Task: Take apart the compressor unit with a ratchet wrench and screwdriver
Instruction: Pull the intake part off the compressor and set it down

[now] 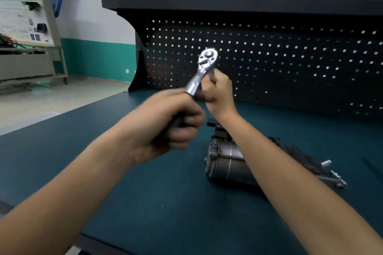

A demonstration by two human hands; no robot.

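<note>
A chrome ratchet wrench (204, 67) is held up in the air above the bench, head pointing up and away. My left hand (174, 124) grips its dark handle; the hand is blurred. My right hand (219, 93) has its fingers curled around the wrench's neck just under the head. The grey metal compressor unit (226, 161) lies on its side on the green bench top (124, 182), below and to the right of both hands, partly hidden by my right forearm. No screwdriver can be made out.
A black pegboard back panel (290, 58) with a shelf rises behind the bench. Small metal fittings (333, 174) stick out by the compressor's right end. A display stand (27, 27) stands on the floor at the left.
</note>
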